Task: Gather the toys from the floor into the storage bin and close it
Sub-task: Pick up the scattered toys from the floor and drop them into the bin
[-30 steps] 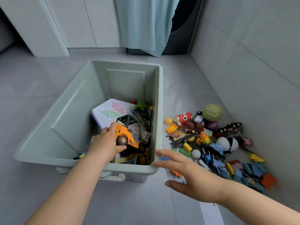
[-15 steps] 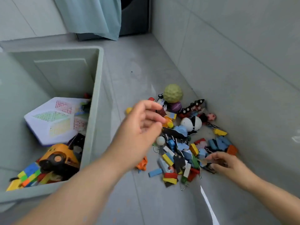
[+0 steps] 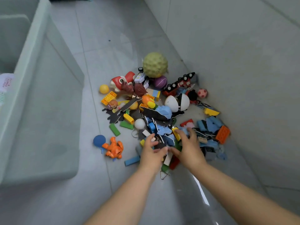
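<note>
A heap of toys lies on the grey floor against the wall: a bumpy green ball (image 3: 155, 64), a red fish (image 3: 121, 80), a white split egg (image 3: 177, 102), an orange brick (image 3: 222, 132) and several small bricks and dark cardboard scraps. An orange figure (image 3: 113, 147) and a blue disc (image 3: 99, 140) lie apart at the left. My left hand (image 3: 151, 151) and my right hand (image 3: 188, 146) rest side by side on the near end of the heap. Their fingers are spread over small bricks and lift nothing. The pale green storage bin (image 3: 32, 38) stands at the left, open.
A tiled wall (image 3: 243, 78) rises directly right of the heap and hems it in. A yellow ball (image 3: 104, 89) sits at the heap's left edge, and a wire clip (image 3: 164, 174) lies under my wrists. Bare floor separates the bin from the toys.
My left hand left the orange truck in the bin and swung right, down onto the heap beside my right hand. My view turned from the bin to the toys.
</note>
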